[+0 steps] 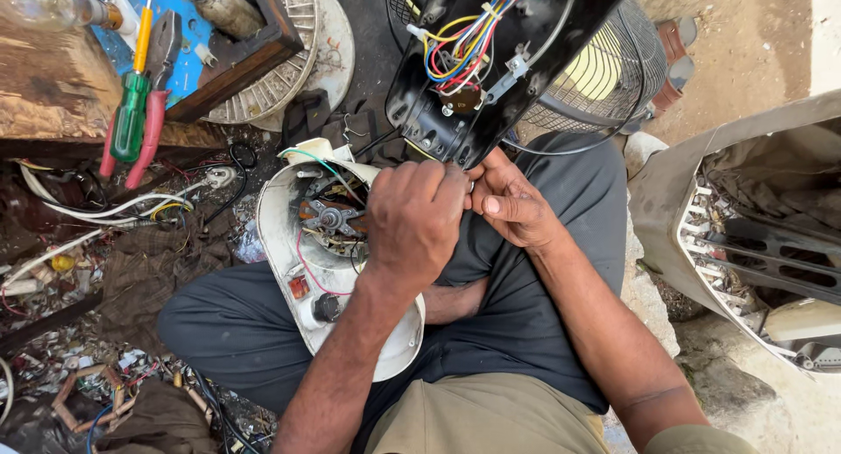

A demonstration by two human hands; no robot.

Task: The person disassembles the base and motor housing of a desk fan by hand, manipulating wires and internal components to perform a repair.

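Observation:
I sit cross-legged with an open white fan base housing (pixel 289 244) on my left thigh; a motor, a red switch and a black knob show inside it. My left hand (pixel 413 219) hovers over that housing, fingers curled, meeting my right hand (pixel 512 202) just below a black fan casing (pixel 455 112). That casing holds a bundle of coloured wires (pixel 469 38). Both hands pinch something small between their fingertips; what it is stays hidden.
A green-handled screwdriver (pixel 130 112) and red-handled pliers (pixel 153 112) lie on a wooden ledge at left. Loose wires (pixel 105 213) and scraps litter the ground. A wire fan guard (pixel 613 77) stands behind the casing. A cloth-draped appliance (pixel 753 226) sits at right.

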